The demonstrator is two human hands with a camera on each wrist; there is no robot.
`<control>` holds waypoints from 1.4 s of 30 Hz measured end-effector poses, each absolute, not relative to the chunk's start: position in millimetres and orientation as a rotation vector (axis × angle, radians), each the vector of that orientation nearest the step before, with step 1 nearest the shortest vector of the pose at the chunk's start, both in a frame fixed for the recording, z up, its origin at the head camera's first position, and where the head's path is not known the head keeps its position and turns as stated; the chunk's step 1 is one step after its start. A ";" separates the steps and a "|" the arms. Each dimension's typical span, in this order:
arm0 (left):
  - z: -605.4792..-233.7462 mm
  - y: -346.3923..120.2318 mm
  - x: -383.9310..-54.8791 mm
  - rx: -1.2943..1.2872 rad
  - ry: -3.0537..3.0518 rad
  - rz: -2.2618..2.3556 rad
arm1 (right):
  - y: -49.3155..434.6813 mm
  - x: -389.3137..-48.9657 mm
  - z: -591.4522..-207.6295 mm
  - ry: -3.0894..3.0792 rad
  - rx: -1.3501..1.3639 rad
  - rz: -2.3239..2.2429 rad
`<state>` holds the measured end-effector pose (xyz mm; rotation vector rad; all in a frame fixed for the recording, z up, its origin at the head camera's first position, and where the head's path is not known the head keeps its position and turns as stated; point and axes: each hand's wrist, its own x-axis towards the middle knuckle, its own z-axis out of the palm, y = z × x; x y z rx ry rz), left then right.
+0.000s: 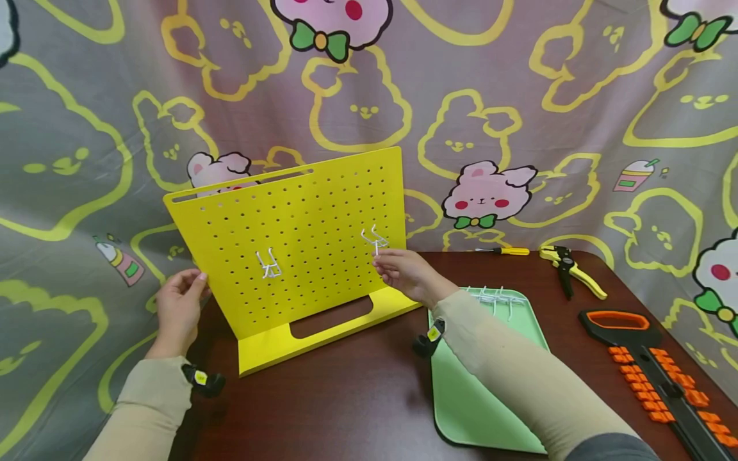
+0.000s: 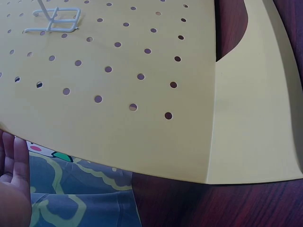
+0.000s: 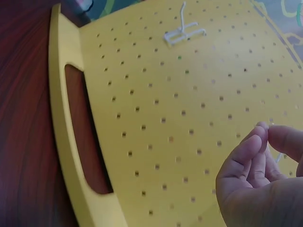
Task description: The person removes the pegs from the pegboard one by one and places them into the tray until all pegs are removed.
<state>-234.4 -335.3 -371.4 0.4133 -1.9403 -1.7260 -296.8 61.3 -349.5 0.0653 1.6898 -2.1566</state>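
Note:
A yellow pegboard (image 1: 311,256) stands tilted on its folded base. At its left edge my left hand (image 1: 179,310) grips the rim, thumb near the front face; the left wrist view shows its fingers (image 2: 19,161) against that edge. My right hand (image 1: 410,274) pinches a white wire hook (image 1: 377,243) by its lower end, close in front of the board's right part. In the right wrist view the fingers (image 3: 255,156) hide most of that hook. Another white hook (image 1: 270,264) sits on the board's left part, its prong pointing outward in the wrist views.
Right of the board lies a green tray (image 1: 478,403) with several white hooks (image 1: 498,301), partly under my right forearm. Farther right are a yellow-handled screwdriver (image 1: 513,251), yellow-and-black pliers (image 1: 576,269) and a black tool with orange pieces (image 1: 651,365). A patterned curtain (image 1: 496,77) hangs behind.

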 end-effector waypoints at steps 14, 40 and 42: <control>-372.5 -336.5 -235.8 0.404 -1.888 -1.789 | 149.6 -276.0 -373.0 1.895 0.069 -2.048; -371.8 -336.6 -235.6 0.423 -1.913 -1.771 | 229.3 -231.7 -441.9 2.178 0.087 -1.765; -371.8 -336.7 -235.6 0.426 -1.926 -1.758 | 230.2 -230.7 -444.5 2.185 0.095 -1.743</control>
